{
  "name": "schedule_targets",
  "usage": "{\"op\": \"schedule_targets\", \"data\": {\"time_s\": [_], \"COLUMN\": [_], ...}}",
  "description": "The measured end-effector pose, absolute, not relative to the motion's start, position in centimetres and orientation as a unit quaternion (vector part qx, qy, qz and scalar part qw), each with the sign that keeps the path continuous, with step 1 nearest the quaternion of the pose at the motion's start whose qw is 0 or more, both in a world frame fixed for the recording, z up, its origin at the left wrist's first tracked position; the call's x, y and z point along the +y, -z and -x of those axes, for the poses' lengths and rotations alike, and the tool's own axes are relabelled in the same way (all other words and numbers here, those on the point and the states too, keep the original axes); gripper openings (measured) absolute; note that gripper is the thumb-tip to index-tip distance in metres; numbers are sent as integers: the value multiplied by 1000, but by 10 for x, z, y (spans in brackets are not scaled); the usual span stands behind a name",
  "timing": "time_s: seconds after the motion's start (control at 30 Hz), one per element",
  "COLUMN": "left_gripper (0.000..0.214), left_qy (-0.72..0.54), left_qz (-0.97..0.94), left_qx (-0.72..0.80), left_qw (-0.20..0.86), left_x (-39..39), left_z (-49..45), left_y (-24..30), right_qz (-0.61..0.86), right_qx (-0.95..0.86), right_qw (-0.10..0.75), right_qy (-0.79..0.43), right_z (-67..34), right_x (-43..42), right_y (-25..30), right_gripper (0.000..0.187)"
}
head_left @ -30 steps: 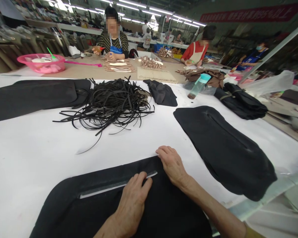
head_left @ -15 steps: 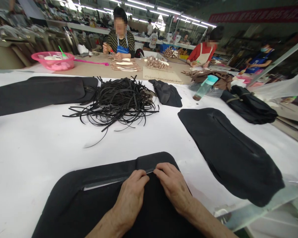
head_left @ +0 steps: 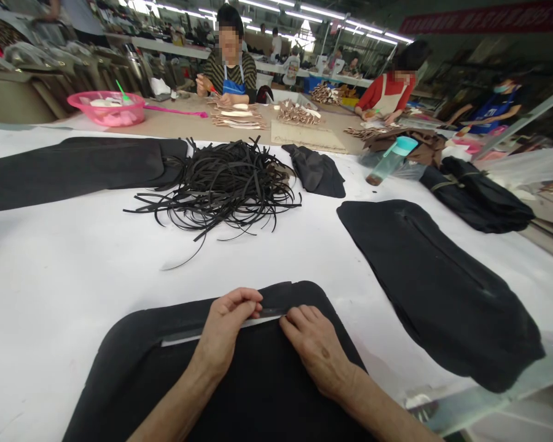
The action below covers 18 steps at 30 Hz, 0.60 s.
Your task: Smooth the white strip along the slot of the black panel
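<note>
A black, leather-like panel [head_left: 267,393] with rounded corners lies before me, with a long narrow slot near its far edge. White shows through the slot. My left hand [head_left: 225,331] is over the middle of the slot, thumb and fingertips pinched together just above the far edge; what is between them, if anything, cannot be made out. At the slot's right end, my right hand [head_left: 316,344] has its fingers closed on the panel's edge. The fingertips of the two hands are a short way apart.
Beyond the panel lies a heap of thin black strips [head_left: 230,178]. More black panels [head_left: 437,282] are stacked at right, others [head_left: 74,162] at far left. A teal-lidded bottle [head_left: 391,161] and pink basin [head_left: 108,109] stand farther back. Co-workers [head_left: 233,73] sit across the table.
My left hand has moved left and up from the slot's right part, its fingers now raised. My right hand stays at the slot's right end. The camera view has shifted slightly.
</note>
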<state>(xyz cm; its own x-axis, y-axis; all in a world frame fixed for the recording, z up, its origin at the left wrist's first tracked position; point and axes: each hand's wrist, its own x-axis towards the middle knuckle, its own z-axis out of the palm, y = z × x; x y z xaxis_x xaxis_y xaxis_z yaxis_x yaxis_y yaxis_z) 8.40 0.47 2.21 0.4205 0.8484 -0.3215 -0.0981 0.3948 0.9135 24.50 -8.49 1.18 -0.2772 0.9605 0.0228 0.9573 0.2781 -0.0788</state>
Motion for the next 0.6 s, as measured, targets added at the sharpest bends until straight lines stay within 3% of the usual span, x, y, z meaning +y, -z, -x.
{"op": "schedule_targets", "data": {"time_s": [0.13,0.2,0.27,0.4,0.5,0.6], "left_gripper": [17,16,18,42,48,53], "left_qy": [-407,-405,-341,-171,-86,-58], "left_qz": [-376,-453,-613,-893,-956,-960], "left_qx": [414,423,419,301,257,273], "left_qw": [722,673,577,289,114,19], "left_x": [18,16,7,-24,-41,-47], "left_z": [-72,-63,-57,-58,-66,-73], "left_y": [-42,-51,-53,-27,3,23], "right_qz": [596,595,590,574,573,571], "right_qx": [-803,-803,-806,-817,-816,-818], "right_qw": [9,6,15,39,42,39], "right_qy": [14,29,42,50,56,53], "right_z": [-242,-242,-242,-243,-240,-238], "right_x": [-85,-86,-88,-92,-93,-93], "right_y": [-15,-13,-9,-1,4,6], "right_gripper": [22,27,31,36,35,33]}}
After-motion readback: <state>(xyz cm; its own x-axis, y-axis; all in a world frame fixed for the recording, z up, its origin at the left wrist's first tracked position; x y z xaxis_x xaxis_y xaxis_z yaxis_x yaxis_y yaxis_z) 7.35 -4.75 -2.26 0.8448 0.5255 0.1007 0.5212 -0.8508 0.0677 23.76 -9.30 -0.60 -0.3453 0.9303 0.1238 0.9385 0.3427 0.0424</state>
